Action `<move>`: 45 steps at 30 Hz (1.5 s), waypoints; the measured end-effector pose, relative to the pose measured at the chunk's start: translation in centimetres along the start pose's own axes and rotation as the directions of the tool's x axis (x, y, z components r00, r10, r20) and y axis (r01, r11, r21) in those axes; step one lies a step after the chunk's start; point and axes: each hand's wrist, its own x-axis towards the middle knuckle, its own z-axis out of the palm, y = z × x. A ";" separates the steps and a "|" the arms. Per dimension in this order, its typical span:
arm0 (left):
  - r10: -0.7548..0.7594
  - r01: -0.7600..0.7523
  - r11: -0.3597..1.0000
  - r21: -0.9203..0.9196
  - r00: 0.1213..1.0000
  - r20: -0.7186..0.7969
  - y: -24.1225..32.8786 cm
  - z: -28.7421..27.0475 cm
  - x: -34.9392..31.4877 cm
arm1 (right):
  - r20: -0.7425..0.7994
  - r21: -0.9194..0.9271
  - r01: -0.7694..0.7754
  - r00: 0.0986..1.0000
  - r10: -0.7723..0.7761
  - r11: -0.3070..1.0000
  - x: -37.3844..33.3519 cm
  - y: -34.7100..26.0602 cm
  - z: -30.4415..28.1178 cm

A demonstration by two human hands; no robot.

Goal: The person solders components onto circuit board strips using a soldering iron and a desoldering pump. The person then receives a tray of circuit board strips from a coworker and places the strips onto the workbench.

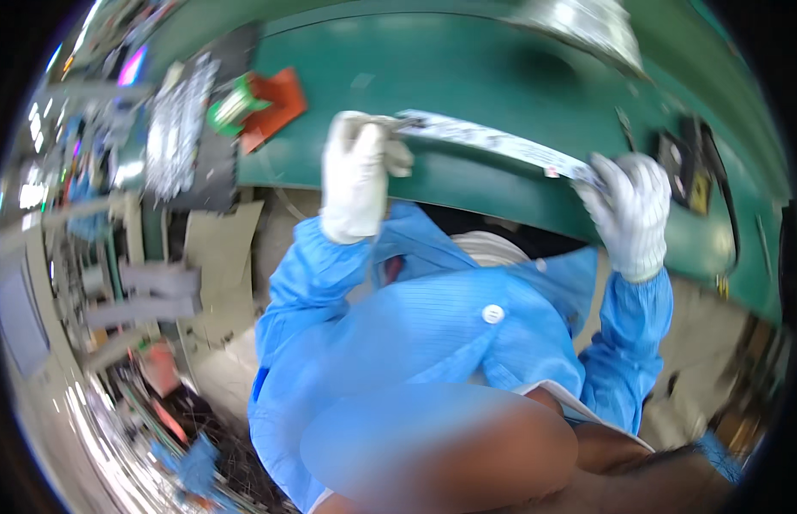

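Observation:
A long, thin, pale strip (492, 141) with dark marks along it is held level above the green bench. My left hand (357, 171), in a white glove, is closed with its fingertips at the strip's left end. At the other end my right hand (628, 210), also gloved, grips the strip between thumb and fingers. A small white and red tag (552, 173) shows on the lower edge near my right hand. Blur hides the strip's finer detail.
Left of my hands, an orange-red holder (277, 107) bears a green roll (234, 109). Beyond it, several silvery strips (180, 128) lie on a black mat (235, 64). A shiny rounded object (587, 26) is at the far right. A black device (685, 167) with a cable sits right.

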 end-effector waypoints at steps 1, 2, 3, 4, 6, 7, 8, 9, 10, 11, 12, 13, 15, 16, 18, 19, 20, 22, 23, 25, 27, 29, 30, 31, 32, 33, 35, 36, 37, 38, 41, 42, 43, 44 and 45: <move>-0.001 0.002 0.999 -0.050 1.000 0.008 -0.1 -0.6 -0.3 | 0.010 0.001 -0.023 1.000 0.023 1.000 0.2 -0.3 1.0; -0.024 0.024 1.000 -0.009 1.000 0.012 0.1 -1.7 -0.8 | 0.078 0.006 -0.081 0.994 0.080 0.997 0.5 -0.6 1.8; -0.058 0.061 0.997 -0.057 0.996 0.066 0.5 -2.6 -1.3 | 0.071 -0.012 -0.064 0.995 0.065 0.998 0.9 -0.8 2.7; -0.176 0.183 0.981 -0.062 0.979 0.098 1.1 -3.7 -1.8 | 0.123 -0.047 -0.080 0.989 0.085 0.996 1.3 -1.0 3.5; -0.215 0.215 0.976 -0.012 0.976 0.046 2.3 -5.5 -3.1 | 0.110 -0.063 -0.068 0.991 0.074 0.996 2.5 -1.6 4.8; -0.241 0.241 0.971 0.009 0.970 0.036 2.8 -6.3 -3.6 | 0.163 -0.051 -0.080 0.983 0.087 0.996 3.4 -1.9 5.5; -0.193 0.199 0.978 0.063 0.977 -0.091 3.1 -7.6 -4.0 | 0.201 -0.042 -0.089 0.975 0.096 0.995 4.5 -2.3 6.4; -0.113 0.139 0.983 0.124 0.974 -0.196 3.6 -9.5 -4.6 | 0.226 -0.028 -0.082 0.970 0.086 0.996 5.5 -2.7 7.4; 0.002 0.053 0.980 0.192 0.961 -0.277 3.8 -11.7 -5.2 | 0.224 -0.014 -0.098 0.970 0.099 0.995 6.5 -3.2 8.4; 0.000 0.067 0.989 0.132 0.894 -0.449 3.8 -14.2 -5.3 | 0.210 0.002 -0.099 0.973 0.097 0.995 7.4 -3.7 9.3; 0.048 0.007 0.996 0.092 0.813 -0.580 3.7 -16.9 -4.9 | 0.197 0.016 -0.103 0.975 0.098 0.995 8.3 -3.9 10.1; 0.065 0.017 0.993 0.118 0.757 -0.650 3.3 -19.7 -4.3 | 0.187 -0.002 -0.078 0.979 0.077 0.997 9.1 -4.2 10.7; 0.348 0.091 0.840 0.535 0.666 -0.660 2.7 -26.2 -1.6 | 0.184 -0.034 -0.075 0.980 0.080 0.997 10.6 -4.7 11.9; 0.478 0.243 0.590 0.770 0.663 -0.576 2.2 -28.8 0.0 | 0.174 -0.063 -0.074 0.981 0.084 0.995 11.2 -4.9 12.4; 0.466 0.551 0.289 0.782 0.633 -0.618 0.7 -32.8 2.7 | 0.192 -0.110 -0.090 0.975 0.110 0.990 12.4 -5.5 13.4; 0.476 0.593 0.161 0.789 0.653 -0.588 0.1 -34.3 3.6 | 0.193 -0.128 -0.089 0.975 0.113 0.988 12.8 -5.7 13.7; 0.465 0.577 0.077 0.813 0.700 -0.542 -0.6 -35.4 4.2 | 0.185 -0.150 -0.081 0.977 0.108 0.985 13.0 -5.9 14.0; 0.429 0.520 -0.097 0.849 0.791 -0.436 -2.0 -37.0 5.0 | 0.099 -0.152 -0.021 0.994 0.036 0.988 12.9 -6.2 14.3; 0.456 0.498 -0.123 0.859 0.797 -0.396 -2.6 -37.5 5.2 | 0.052 -0.156 0.012 0.999 -0.004 0.988 12.7 -6.2 14.4; 0.499 0.464 -0.147 0.874 0.797 -0.340 -3.6 -38.6 5.6 | 0.062 -0.153 0.050 0.997 -0.041 0.987 12.1 -6.2 14.6; 0.534 0.419 -0.136 0.898 0.794 -0.290 -4.4 -39.5 5.9 | 0.082 -0.116 0.035 0.996 -0.025 0.993 11.7 -6.1 14.8; 0.494 0.346 0.044 0.937 0.808 -0.321 -4.9 -40.1 6.4 | 0.086 -0.074 0.029 0.996 -0.023 0.997 11.4 -6.0 15.0; 0.465 0.328 0.143 0.934 0.811 -0.356 -4.9 -40.4 6.6 | 0.058 -0.059 0.044 0.997 -0.041 0.997 11.3 -6.0 15.1; 0.478 0.294 0.164 0.942 0.812 -0.337 -4.8 -40.4 6.8 | 0.028 -0.046 0.059 0.998 -0.058 0.997 11.3 -5.9 15.2; 0.485 0.243 0.327 0.913 0.786 -0.383 -4.4 -40.4 6.8 | -0.003 -0.033 0.074 0.997 -0.074 0.997 11.3 -6.0 15.2; 0.457 0.218 0.494 0.841 0.758 -0.465 -3.9 -40.2 6.5 | -0.013 -0.025 0.089 0.996 -0.090 0.996 11.2 -5.9 15.1; 0.432 0.053 0.715 0.697 0.750 -0.501 -2.1 -39.7 5.2 | -0.035 -0.008 0.119 0.992 -0.119 0.993 11.1 -5.9 14.8; 0.532 -0.015 0.584 0.811 0.762 -0.369 -1.0 -39.3 4.1 | -0.045 0.012 0.114 0.993 -0.114 0.993 11.0 -6.0 14.6; 0.664 -0.158 0.395 0.905 0.729 -0.163 0.2 -38.7 3.0 | -0.055 0.033 0.111 0.993 -0.109 0.993 10.8 -6.0 14.3; 0.632 -0.064 -0.077 0.995 0.769 0.098 1.7 -38.2 1.2 | -0.067 0.055 0.108 0.992 -0.104 0.993 10.7 -6.2 14.0; 0.652 -0.234 0.284 0.930 0.758 -0.008 4.6 -34.2 -2.9 | -0.106 0.215 0.082 0.993 -0.060 0.973 10.1 -7.4 12.6; 0.545 -0.262 0.691 0.674 0.800 -0.249 5.4 -32.4 -3.9 | -0.124 0.269 0.080 0.991 -0.048 0.960 10.0 -7.9 12.0; 0.365 -0.269 0.922 0.278 0.844 -0.394 6.1 -30.6 -4.6 | -0.092 0.361 0.044 0.996 -0.011 0.931 10.0 -8.5 11.3; 0.166 -0.260 0.948 -0.185 0.896 -0.411 6.7 -28.6 -5.3 | 0.012 0.588 -0.106 0.992 0.122 0.802 10.0 -9.2 10.6; 0.135 -0.219 0.962 -0.161 0.900 -0.415 7.4 -26.8 -5.9 | 0.112 0.757 -0.236 0.966 0.234 0.609 9.8 -10.1 9.8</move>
